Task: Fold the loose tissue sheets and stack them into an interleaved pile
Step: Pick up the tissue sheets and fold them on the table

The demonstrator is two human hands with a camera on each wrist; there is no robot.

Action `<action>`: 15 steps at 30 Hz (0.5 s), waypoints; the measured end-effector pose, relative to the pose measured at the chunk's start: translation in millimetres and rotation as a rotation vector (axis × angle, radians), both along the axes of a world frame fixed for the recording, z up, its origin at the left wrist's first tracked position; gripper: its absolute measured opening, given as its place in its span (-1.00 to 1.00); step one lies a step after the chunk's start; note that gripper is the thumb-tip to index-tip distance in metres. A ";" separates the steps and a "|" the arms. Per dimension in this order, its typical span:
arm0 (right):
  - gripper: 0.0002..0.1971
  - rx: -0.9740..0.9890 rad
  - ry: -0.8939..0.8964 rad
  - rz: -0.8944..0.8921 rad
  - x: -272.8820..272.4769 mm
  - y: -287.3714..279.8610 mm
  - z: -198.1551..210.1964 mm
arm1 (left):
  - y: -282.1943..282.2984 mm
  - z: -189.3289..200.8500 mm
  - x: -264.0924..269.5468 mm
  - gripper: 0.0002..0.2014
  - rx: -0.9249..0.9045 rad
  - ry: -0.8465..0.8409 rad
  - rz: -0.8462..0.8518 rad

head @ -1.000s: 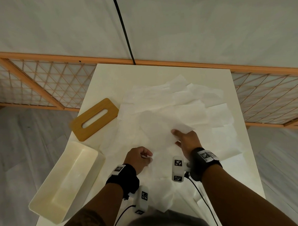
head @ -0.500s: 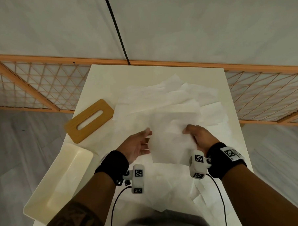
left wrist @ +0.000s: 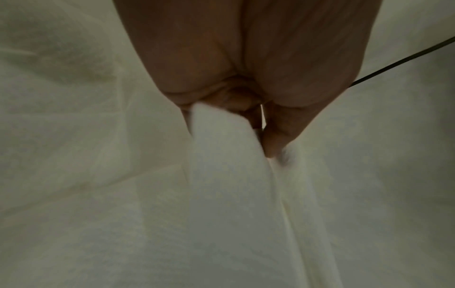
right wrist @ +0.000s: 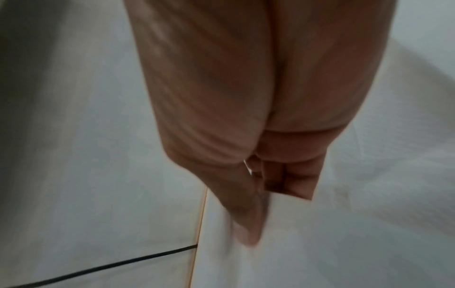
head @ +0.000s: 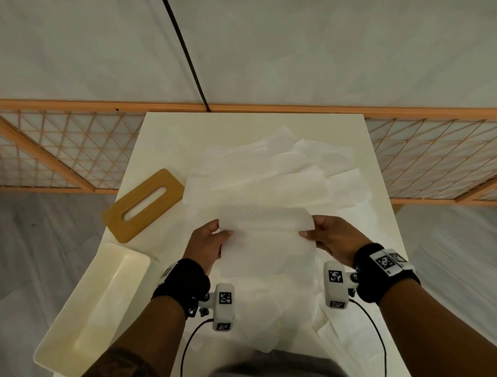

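Tissue sheet (head: pixel 265 244) held taut above tabletop (head: pixel 239 131).
Left hand (head: pixel 205 247) and right hand (head: pixel 332 237) pinch opposite edges; match corners before creasing.

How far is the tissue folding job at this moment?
Early. No folded pile shows anywhere. In hand: the left hand and right hand pinch one sheet by its side edges, lifted and spread, not yet folded. Left: the loose sheets spread over the table; the box sits empty, its lid beside it.
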State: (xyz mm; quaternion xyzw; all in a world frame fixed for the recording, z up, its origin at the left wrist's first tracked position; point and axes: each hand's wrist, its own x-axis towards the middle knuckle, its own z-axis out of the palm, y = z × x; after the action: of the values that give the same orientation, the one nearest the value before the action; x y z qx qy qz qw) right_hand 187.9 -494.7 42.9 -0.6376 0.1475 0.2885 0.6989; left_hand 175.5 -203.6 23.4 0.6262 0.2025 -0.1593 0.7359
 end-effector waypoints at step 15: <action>-0.58 -0.009 0.287 -0.165 -31.8 -13.1 -21.5 | 4.3 -7.4 -20.8 -0.67 -0.037 0.163 -0.242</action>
State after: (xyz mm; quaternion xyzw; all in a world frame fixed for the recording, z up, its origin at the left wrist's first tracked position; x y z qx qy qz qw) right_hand 156.0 -507.7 21.5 -0.5785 0.2989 0.3176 0.6892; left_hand 154.7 -199.3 16.1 0.6172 0.1816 -0.3010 0.7039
